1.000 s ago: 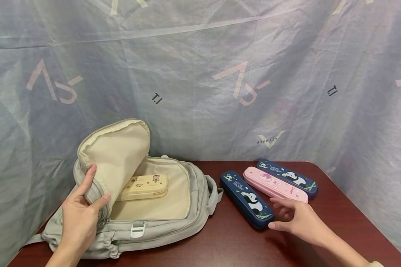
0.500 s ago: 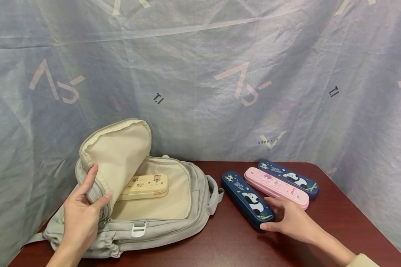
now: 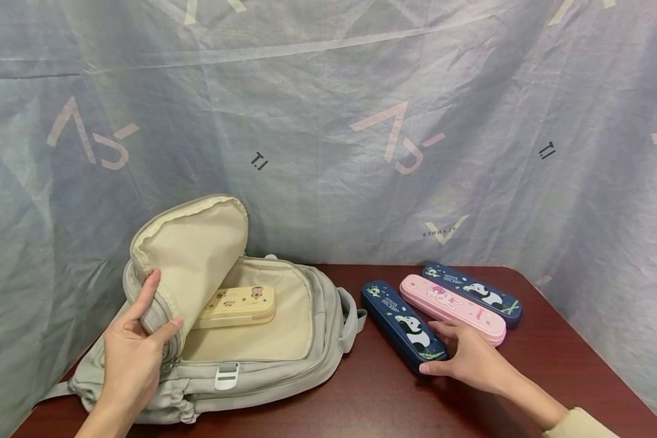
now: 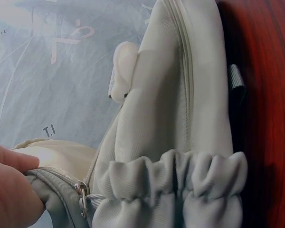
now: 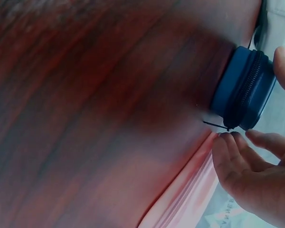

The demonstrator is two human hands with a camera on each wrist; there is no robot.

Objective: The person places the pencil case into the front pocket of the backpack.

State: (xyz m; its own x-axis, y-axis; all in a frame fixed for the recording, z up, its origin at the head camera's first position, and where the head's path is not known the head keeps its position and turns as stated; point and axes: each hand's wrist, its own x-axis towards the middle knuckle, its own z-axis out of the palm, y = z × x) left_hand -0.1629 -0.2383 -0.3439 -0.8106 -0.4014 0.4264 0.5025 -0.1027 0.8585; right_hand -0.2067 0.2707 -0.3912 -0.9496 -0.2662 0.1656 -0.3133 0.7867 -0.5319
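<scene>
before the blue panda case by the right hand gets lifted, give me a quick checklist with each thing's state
1. Flap held back by the left hand: ok.
2. Right hand with thumb and fingers on opposite sides of the blue panda case: ok.
3. Grip on it firm: cannot tell.
4. Bare lining showing inside the backpack, beside the yellow case: ok.
5. Right hand not touching the pink case: cannot tell.
</scene>
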